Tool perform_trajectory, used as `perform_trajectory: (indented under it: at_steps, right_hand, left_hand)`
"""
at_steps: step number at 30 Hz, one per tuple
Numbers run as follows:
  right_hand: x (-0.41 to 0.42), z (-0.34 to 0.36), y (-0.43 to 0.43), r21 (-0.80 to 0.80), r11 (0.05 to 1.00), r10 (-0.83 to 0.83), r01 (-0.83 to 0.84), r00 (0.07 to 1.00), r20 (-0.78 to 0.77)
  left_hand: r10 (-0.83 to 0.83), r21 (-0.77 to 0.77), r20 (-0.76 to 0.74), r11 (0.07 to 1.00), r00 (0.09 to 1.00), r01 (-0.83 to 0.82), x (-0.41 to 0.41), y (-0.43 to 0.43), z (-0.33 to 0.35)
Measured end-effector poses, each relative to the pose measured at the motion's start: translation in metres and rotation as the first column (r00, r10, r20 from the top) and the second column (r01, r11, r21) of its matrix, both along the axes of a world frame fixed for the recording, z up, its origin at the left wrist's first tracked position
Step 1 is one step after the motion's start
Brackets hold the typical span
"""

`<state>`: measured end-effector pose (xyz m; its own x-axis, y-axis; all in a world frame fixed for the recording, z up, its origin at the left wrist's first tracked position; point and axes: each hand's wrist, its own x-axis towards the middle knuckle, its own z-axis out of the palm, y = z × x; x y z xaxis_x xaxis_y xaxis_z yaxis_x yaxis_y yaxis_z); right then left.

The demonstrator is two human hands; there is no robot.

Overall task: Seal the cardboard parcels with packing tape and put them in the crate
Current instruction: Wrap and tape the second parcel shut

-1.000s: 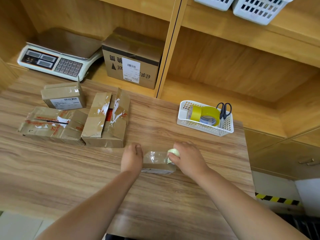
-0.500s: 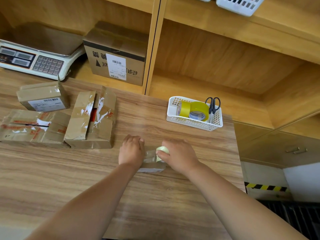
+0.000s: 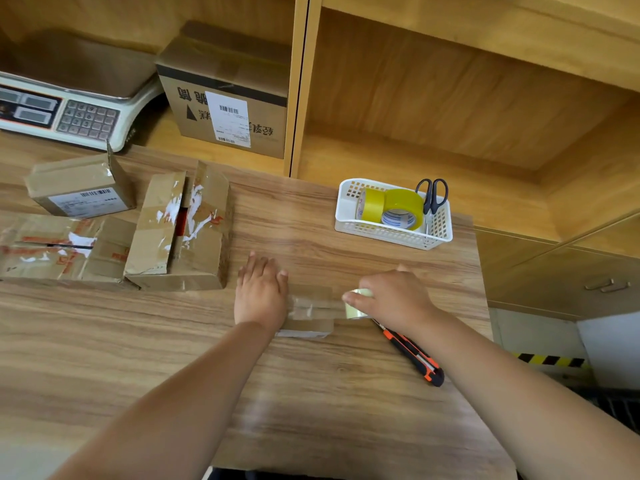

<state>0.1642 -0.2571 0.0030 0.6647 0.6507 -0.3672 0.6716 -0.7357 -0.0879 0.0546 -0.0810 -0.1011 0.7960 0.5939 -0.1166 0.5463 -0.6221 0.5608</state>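
Note:
A small flat cardboard parcel [image 3: 309, 310] lies on the wooden table [image 3: 311, 393] in front of me. My left hand [image 3: 260, 295] presses flat on its left end, fingers straight. My right hand [image 3: 393, 299] grips a roll of clear tape [image 3: 356, 303] just off the parcel's right end, with a strip of tape stretched across the parcel's top. Three more parcels sit at the left: an open one with torn tape [image 3: 181, 230], a flat one [image 3: 59, 249] and a labelled one [image 3: 81, 188].
An orange and black utility knife [image 3: 412, 356] lies on the table under my right wrist. A white basket [image 3: 391, 233] holds yellow tape rolls [image 3: 398, 207] and scissors [image 3: 433, 194]. A scale [image 3: 69, 112] and a large box [image 3: 225, 95] stand on the shelf behind.
My right hand has pulled the tape roll to the right, off the parcel's end, drawing out a strip. My left hand has flattened on the left end. The knife has come into view.

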Motion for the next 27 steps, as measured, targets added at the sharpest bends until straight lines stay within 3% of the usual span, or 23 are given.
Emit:
perform_trajectory:
  at_steps: [13,22,25,27]
  right_hand:
    - [0.003,-0.037,-0.003,-0.040,0.999,0.026,-0.026,1.000,-0.001]
    - [-0.005,-0.047,0.008,-0.081,0.995,0.065,-0.062,0.997,0.045]
    - [-0.007,-0.051,0.007,-0.076,0.995,0.062,-0.057,0.996,0.061]
    - [-0.008,-0.054,0.007,-0.079,0.995,0.060,-0.054,0.995,0.079]
  left_hand:
    - [-0.022,0.007,0.010,1.000,1.000,0.022,0.002,0.001,-0.001]
    - [-0.025,0.102,-0.062,0.994,0.998,0.031,0.003,-0.002,-0.004]
    - [-0.096,0.201,-0.046,0.974,0.994,0.104,0.002,-0.004,0.004]
    - [-0.238,0.337,0.017,0.916,0.971,0.218,-0.002,-0.006,0.004]
